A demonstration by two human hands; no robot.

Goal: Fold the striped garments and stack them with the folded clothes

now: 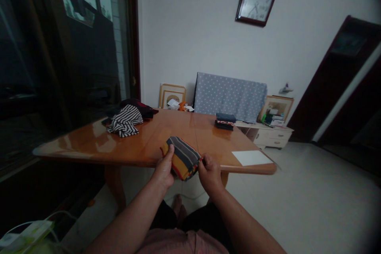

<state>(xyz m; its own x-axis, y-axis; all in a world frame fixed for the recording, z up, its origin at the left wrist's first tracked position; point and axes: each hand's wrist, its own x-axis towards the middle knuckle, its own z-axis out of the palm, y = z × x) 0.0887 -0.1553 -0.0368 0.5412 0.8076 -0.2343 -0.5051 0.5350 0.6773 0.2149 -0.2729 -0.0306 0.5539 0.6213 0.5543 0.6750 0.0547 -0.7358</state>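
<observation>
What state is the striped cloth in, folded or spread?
Folded: the striped cloth forms a compact layered bundle, held between the left hand and the right hand.

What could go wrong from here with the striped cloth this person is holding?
The folded striped cloth is held up only by the left hand and right hand, so its folds might slip open. Held at the near edge of the wooden table, it could fall to the floor if dropped.
</observation>
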